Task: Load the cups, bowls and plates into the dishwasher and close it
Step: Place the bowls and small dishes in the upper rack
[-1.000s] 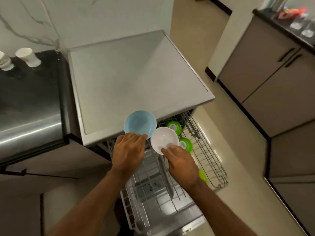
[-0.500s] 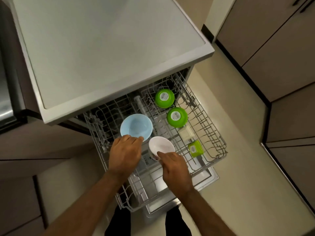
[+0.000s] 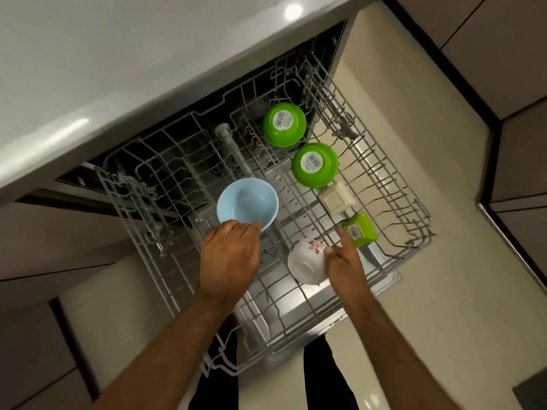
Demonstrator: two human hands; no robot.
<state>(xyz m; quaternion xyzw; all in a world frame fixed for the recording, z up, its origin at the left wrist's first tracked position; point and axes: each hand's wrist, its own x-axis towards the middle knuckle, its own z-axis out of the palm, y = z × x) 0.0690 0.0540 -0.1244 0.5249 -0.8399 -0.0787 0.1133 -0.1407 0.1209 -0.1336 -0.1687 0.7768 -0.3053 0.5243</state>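
Observation:
The dishwasher's upper wire rack (image 3: 414,202) is pulled out below the counter. My left hand (image 3: 229,258) grips the near rim of a light blue bowl (image 3: 247,202), held upright over the rack's middle. My right hand (image 3: 344,261) holds a white bowl with a flower print (image 3: 306,261), turned on its side with its base towards me, low over the rack's front right. Two green bowls (image 3: 284,124) (image 3: 314,165) sit upside down at the back right. A cream square cup (image 3: 336,198) and a green square cup (image 3: 359,229) rest in front of them.
The grey countertop (image 3: 118,69) overhangs the rack's back. The open dishwasher door (image 3: 381,273) lies below the rack. Brown cabinets (image 3: 509,99) stand to the right across beige floor (image 3: 429,306). My legs are under the rack's front edge.
Both hands came down from counter height over the rack. The white bowl in my right hand has tipped from mouth-up onto its side and moved right. The blue bowl stays upright.

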